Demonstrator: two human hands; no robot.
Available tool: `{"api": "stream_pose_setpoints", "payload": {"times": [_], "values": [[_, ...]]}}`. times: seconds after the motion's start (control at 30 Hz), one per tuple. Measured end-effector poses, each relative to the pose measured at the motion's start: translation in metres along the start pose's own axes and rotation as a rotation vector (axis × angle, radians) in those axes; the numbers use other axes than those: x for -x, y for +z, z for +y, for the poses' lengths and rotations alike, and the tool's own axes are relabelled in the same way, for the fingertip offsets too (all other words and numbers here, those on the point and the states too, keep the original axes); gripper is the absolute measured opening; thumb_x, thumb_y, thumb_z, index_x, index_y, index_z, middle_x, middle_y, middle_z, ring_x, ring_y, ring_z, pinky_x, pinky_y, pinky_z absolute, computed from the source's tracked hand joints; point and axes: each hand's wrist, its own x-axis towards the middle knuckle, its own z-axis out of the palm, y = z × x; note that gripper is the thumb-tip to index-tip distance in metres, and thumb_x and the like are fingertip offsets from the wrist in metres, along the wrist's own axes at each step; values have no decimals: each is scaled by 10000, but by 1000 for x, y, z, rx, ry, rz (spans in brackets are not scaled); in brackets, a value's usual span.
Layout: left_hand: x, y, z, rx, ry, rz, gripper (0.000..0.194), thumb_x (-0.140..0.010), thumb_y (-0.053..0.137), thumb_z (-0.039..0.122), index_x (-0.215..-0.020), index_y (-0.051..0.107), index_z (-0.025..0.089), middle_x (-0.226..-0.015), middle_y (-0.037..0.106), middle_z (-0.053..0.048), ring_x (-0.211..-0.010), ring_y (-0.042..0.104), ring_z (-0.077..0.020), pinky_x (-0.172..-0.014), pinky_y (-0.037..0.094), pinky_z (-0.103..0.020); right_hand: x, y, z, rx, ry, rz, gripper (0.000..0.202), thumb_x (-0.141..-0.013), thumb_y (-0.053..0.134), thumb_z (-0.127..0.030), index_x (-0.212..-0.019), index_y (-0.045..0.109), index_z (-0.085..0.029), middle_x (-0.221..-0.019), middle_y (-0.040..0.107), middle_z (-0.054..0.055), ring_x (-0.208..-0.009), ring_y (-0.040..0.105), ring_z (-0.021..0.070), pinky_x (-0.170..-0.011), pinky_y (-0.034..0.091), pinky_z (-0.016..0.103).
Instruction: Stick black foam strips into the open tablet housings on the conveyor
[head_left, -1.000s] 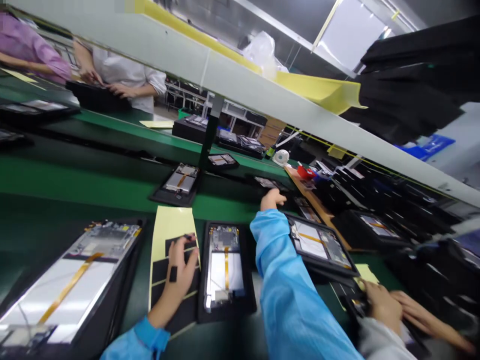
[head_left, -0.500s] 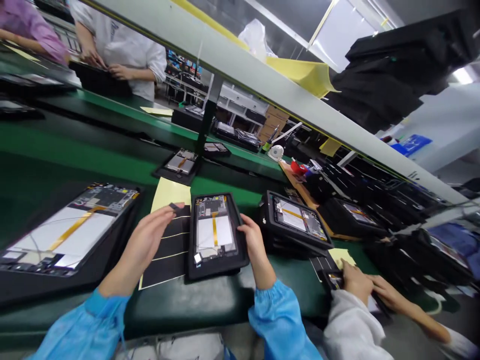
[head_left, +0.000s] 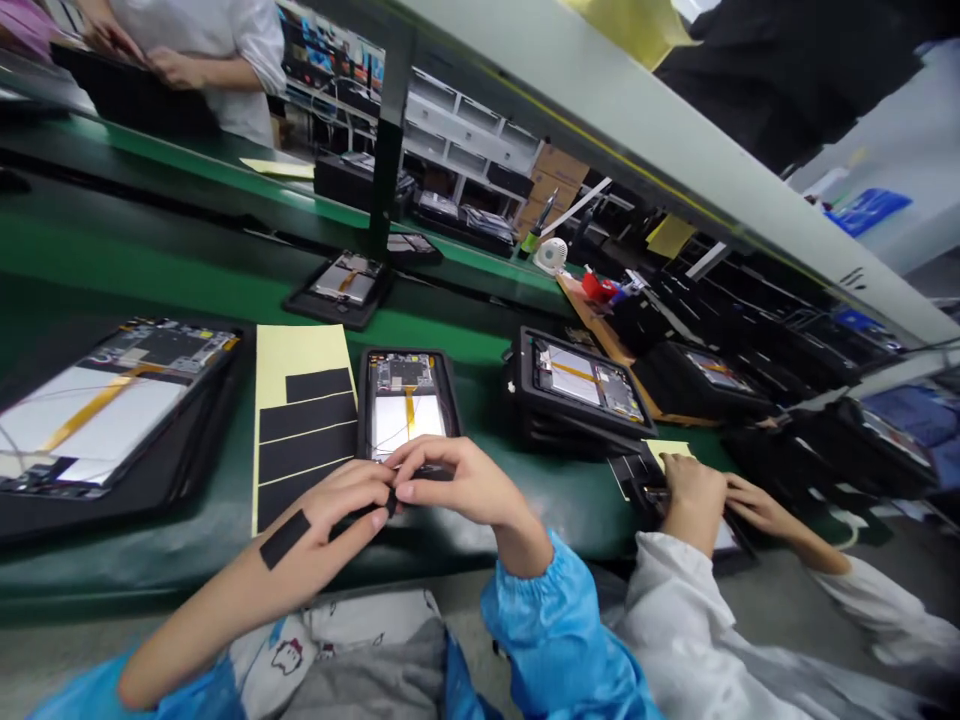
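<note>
My left hand (head_left: pixel 334 520) and my right hand (head_left: pixel 461 485) meet at the near end of an opened tablet (head_left: pixel 409 375) in a black tray. Their fingertips pinch a small black strip (head_left: pixel 391 502), partly hidden by the fingers. Another black strip (head_left: pixel 285 540) is stuck on the back of my left hand near the wrist. Left of the tablet lies a yellow backing sheet (head_left: pixel 300 345) bearing several black strips. The tablet's board, white battery and orange ribbon cable show, while my hands cover its lower edge.
A larger opened tablet (head_left: pixel 112 390) lies at the left. Stacked trays (head_left: pixel 585 385) with a tablet on top stand at the right. A co-worker's hands (head_left: pixel 694 500) work beyond them. Another tablet (head_left: pixel 346 280) lies farther back, near a post (head_left: pixel 390 140) under the overhead shelf beam.
My left hand has come down from the yellow sheet with a black strip. My right hand has left the tray's right side, and both hands now meet at the tablet's near end.
</note>
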Motion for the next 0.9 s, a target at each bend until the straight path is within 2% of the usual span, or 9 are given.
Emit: {"api": "stream_pose_setpoints", "payload": {"times": [0.13, 0.27, 0.33, 0.4, 0.47, 0.5, 0.6, 0.67, 0.9], "values": [[15, 18, -5, -42, -57, -51, 279, -1026, 498, 366, -1018, 759, 271, -1204, 707, -66, -1153, 654, -219, -1002, 567, -313, 30, 14, 15, 84, -22, 98, 166, -934, 707, -341, -835, 694, -208, -1141, 741, 78, -1118, 686, 221, -1048, 509, 401], [20, 29, -7, 37, -75, -79, 310, -1040, 495, 420, -1043, 775, 287, -1143, 730, -46, -1081, 693, -203, -961, 576, -278, 63, 31, 15, 209, -109, 227, 49, -963, 626, -203, -936, 645, -238, -1272, 685, 79, -1346, 542, 242, -1152, 411, 444], [20, 30, -11, 23, -114, -26, 306, -1032, 514, 456, -1034, 768, 287, -1096, 740, -33, -1020, 710, -200, -902, 586, -260, 76, 37, 19, 174, -131, 391, 76, -990, 581, -210, -945, 623, -254, -1282, 670, 73, -1377, 510, 251, -1162, 394, 460], [20, 29, -20, -97, -169, 100, 306, -1010, 540, 495, -1029, 749, 273, -1051, 736, -36, -955, 705, -214, -820, 585, -271, 86, 39, 28, 80, -157, 656, 107, -1035, 512, -246, -979, 600, -272, -1317, 644, 72, -1372, 516, 249, -1138, 416, 467], [20, 25, -30, -298, -204, 224, 333, -999, 534, 519, -1026, 726, 248, -1024, 717, -58, -932, 672, -245, -785, 559, -312, 90, 39, 40, -3, -175, 892, 130, -1061, 471, -286, -1140, 571, -310, -1437, 569, 79, -1403, 497, 249, -1123, 430, 485], [19, 24, -34, -401, -202, 246, 350, -1004, 513, 520, -1039, 717, 237, -1024, 704, -71, -935, 652, -260, -789, 542, -335, 90, 39, 47, -24, -167, 952, 211, -1064, 474, -304, -1265, 525, -339, -1508, 511, 84, -1429, 475, 251, -1124, 429, 499], [13, 21, -41, -627, -126, 202, 402, -1031, 431, 501, -1107, 703, 215, -1019, 667, -94, -917, 605, -279, -787, 504, -369, 87, 43, 65, -43, -86, 934, 543, -1052, 510, -327, -1533, 269, -399, -1609, 406, 104, -1462, 449, 247, -1141, 413, 517], [8, 20, -43, -687, -82, 170, 416, -1040, 400, 492, -1116, 696, 210, -1006, 653, -98, -897, 589, -279, -775, 489, -372, 86, 50, 72, -52, -35, 905, 620, -1048, 515, -316, -1573, 194, -388, -1563, 468, 117, -1419, 500, 236, -1133, 424, 496], [-6, 12, -51, -556, -73, 105, 281, -956, 545, 480, -993, 650, 222, -995, 691, -78, -956, 641, -282, -814, 519, -365, 87, 65, 79, -84, 34, 944, 510, -1017, 556, -261, -1488, 364, -302, -1205, 717, 72, -1115, 671, 185, -994, 510, 362]]}}
